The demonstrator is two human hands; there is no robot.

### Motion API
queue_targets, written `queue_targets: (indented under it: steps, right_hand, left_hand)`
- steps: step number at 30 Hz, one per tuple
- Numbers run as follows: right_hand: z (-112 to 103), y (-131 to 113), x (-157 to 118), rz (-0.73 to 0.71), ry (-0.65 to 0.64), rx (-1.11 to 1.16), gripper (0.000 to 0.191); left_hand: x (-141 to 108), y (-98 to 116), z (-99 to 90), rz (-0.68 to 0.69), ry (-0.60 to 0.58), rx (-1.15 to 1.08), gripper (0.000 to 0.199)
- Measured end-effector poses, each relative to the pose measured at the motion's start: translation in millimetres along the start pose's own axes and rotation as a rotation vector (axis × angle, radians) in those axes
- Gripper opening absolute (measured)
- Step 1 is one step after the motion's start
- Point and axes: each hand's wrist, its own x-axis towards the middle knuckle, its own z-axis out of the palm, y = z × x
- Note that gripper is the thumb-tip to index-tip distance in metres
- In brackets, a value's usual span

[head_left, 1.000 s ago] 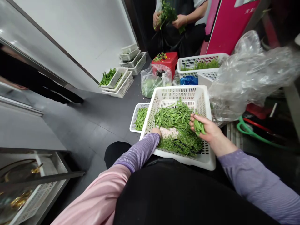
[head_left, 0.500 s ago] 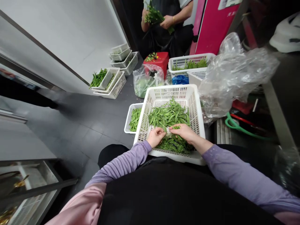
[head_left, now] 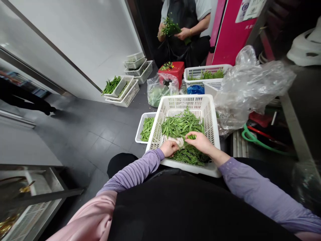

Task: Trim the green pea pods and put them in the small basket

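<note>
Head view shows the right hand (head_left: pixel 200 142) curled around a few green pea pods (head_left: pixel 192 137) over the white perforated plastic basket (head_left: pixel 210 110) on the lap, while the left hand (head_left: pixel 170 147), loosely closed, pinches something too small to tell beside it.

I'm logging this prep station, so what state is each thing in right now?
large white basket: on lap, part filled with pea pods
small white basket: on floor, holding pods
left hand: closed, in basket
right hand: pinching pods
clear bag: crumpled, open
</note>
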Motion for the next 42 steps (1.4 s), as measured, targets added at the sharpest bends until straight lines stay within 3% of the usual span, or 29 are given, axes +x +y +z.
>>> queue_targets:
  steps: [2,5,7,12,18,24,27,30,34,36,39,42]
  right_hand:
    - [-4.2,0.5,1.5,-0.002,0.021,-0.023,0.025]
    - [-6.7,0.4,2.1,-0.054,-0.009,-0.059,0.023]
    - [-5.9,-0.3,1.7,-0.115,-0.022,-0.097,0.017]
    - [-3.6,-1.3,0.0,-0.269,-0.066,-0.106,0.012]
    - [-5.6,-4.4,-2.8,-0.363,-0.102,-0.101,0.011]
    - [-8.2,-8.3,-3.8,-0.24,-0.068,-0.033,0.014]
    - [-4.5,-9.1,-7.5,-0.14,-0.097,0.051,0.02]
    - [-0.1,-8.5,-10.2,-0.055,-0.119,0.261,0.025]
    - [-6.2,-6.0,-5.9,0.048,-0.035,0.611,0.034]
    - [-12.3,-5.2,-2.7,0.077,0.021,0.704,0.038]
    - [-16.2,-4.9,-0.9,0.091,0.031,0.733,0.04]
    - [-11.8,-3.6,-1.6,0.083,0.007,0.728,0.039]
  left_hand:
    - [0.2,-6.0,-1.7,-0.064,-0.022,0.147,0.016]
    - [-3.7,0.6,-9.5,0.021,0.115,0.272,0.039]
    - [-8.6,15.4,-17.5,0.07,0.124,0.137,0.031]
    - [-18.2,51.2,-32.4,-0.003,-0.131,-0.362,0.025]
    - [-17.4,51.8,-33.0,-0.157,-0.217,-0.618,0.016]
    - [-22.0,51.5,-26.9,0.003,-0.138,-0.744,0.014]
    - [-21.2,48.7,-16.3,0.014,-0.112,-0.789,0.015]
    - [-16.6,36.2,-5.4,-0.025,-0.079,-0.671,0.015]
    - [-11.6,10.2,-1.7,-0.155,-0.13,-0.079,0.011]
    - [-12.1,4.4,-5.6,-0.172,-0.102,0.087,0.005]
    - [-15.7,15.6,-14.3,-0.029,-0.021,0.012,0.033]
    - [-18.9,40.7,-21.0,0.114,-0.089,-0.099,0.033]
